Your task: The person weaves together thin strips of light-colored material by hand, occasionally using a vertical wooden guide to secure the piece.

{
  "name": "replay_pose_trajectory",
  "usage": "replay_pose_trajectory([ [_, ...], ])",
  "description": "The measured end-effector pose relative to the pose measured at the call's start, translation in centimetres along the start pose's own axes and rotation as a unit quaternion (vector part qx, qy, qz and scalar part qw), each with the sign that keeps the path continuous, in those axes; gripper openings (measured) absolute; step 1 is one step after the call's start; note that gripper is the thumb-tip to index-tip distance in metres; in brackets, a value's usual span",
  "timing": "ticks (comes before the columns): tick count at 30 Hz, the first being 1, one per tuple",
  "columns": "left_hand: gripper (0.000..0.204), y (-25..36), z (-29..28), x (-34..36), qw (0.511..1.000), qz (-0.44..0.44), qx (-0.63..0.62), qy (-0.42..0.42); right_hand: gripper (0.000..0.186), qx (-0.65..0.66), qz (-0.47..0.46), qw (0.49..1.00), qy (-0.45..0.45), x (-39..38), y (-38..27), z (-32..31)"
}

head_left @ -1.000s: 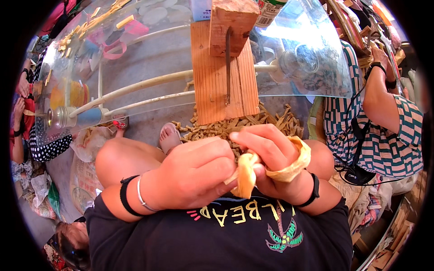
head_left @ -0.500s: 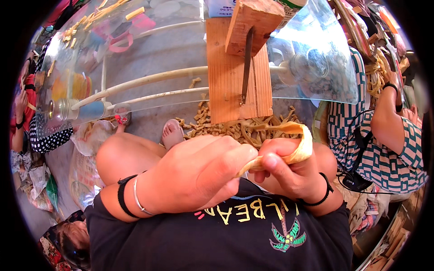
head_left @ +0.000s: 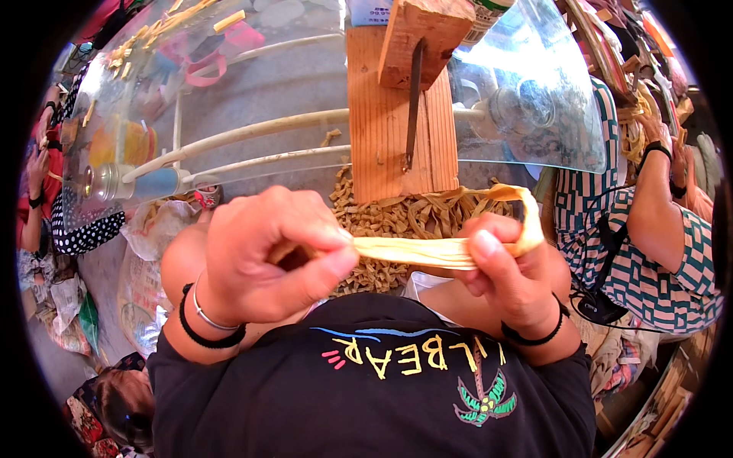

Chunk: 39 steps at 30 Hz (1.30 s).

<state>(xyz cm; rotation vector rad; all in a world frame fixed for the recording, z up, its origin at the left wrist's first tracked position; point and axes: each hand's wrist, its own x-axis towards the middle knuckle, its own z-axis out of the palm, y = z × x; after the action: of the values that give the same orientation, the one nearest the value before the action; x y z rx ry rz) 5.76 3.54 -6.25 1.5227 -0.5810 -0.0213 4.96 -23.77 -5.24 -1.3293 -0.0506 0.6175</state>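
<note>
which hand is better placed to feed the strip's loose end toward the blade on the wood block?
Right, probably. The right hand holds the pale strip where its free end curls up just below the wooden block and its blade. The left hand pinches the opposite end, farther left.

Bright daylight, glare on the clear sheet (head_left: 527, 99), fisheye-bent dark edges.
</note>
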Motion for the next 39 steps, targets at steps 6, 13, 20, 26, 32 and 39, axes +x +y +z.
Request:
replay_pose_trajectory([
  [6,0.036,-0.2,0.6,1.1,0.982,-0.052,-0.181,-0.023,0.040,-0.120,0.178,0.966,-0.145,1.7,0.2,0.4],
  [13,0.058,0.8,2.0,1.8,0.965,-0.209,-0.149,-0.061,0.038,-0.085,-0.076,0.993,-0.010,1.7,-0.4,1.1],
  [20,0.042,1.1,3.2,1.8,0.970,-0.220,0.048,-0.092,0.022,-0.185,-0.218,0.956,0.063,2.3,0.9,1.9],
  [26,0.025,0.5,1.4,2.9,0.979,-0.166,0.118,0.005,0.017,-0.095,-0.162,0.977,0.103,4.5,-0.7,1.6],
  [32,0.012,-0.9,0.6,4.4,0.982,-0.148,0.089,0.076,0.015,-0.146,-0.256,0.939,0.178,7.4,-0.8,0.8],
  [39,0.007,-2.9,0.3,5.9,0.956,-0.115,0.248,0.106,0.012,-0.358,-0.289,0.863,0.208,8.8,-0.1,0.7],
])
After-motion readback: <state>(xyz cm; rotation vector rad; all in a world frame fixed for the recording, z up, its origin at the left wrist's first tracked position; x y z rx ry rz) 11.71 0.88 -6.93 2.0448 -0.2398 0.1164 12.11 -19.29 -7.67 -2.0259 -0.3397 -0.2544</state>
